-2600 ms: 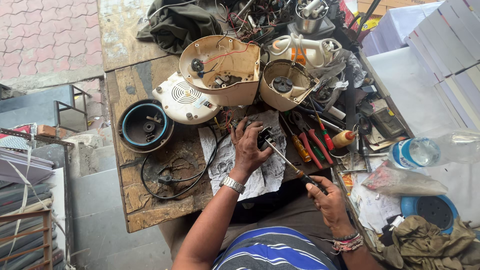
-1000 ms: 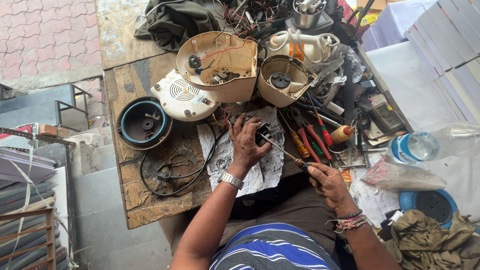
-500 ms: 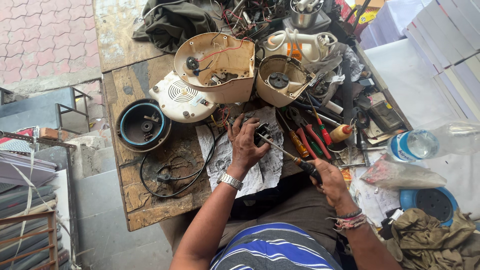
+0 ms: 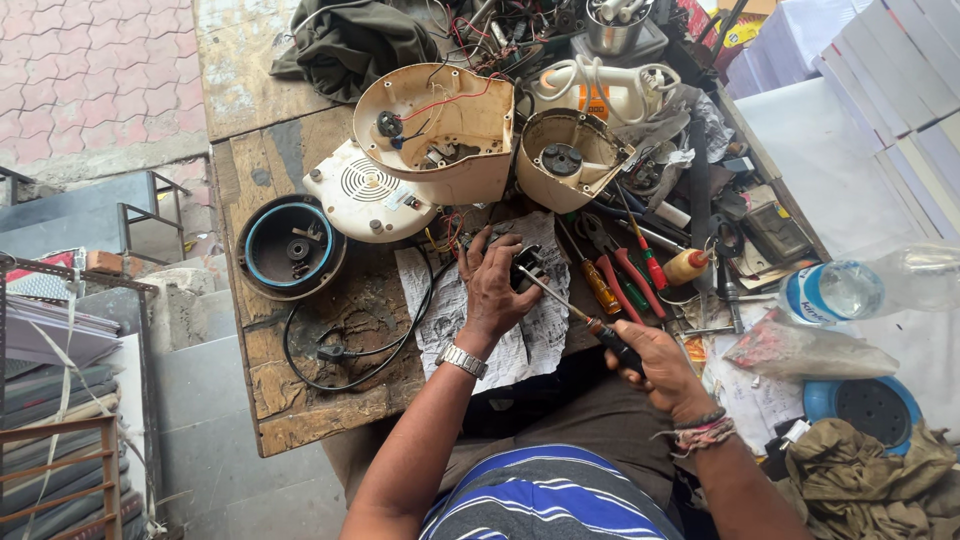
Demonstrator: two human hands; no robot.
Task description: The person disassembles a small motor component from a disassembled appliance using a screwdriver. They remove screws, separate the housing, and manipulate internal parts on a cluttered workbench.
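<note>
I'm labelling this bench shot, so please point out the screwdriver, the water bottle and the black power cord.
screwdriver (image 4: 570, 308), head view, on the metal shaft between the two hands.
water bottle (image 4: 850, 285), head view, on the clear body beside the label.
black power cord (image 4: 330, 352), head view, on the plug inside the loop.

Soft, even daylight fills the scene, with no hard shadows on the wooden desk (image 4: 300, 390). The white sheets (image 4: 850, 130) to the desk's right are washed out and glaring. Focus stays sharp around the desk's middle; straight edges bow slightly outward toward the frame's corners.
</note>
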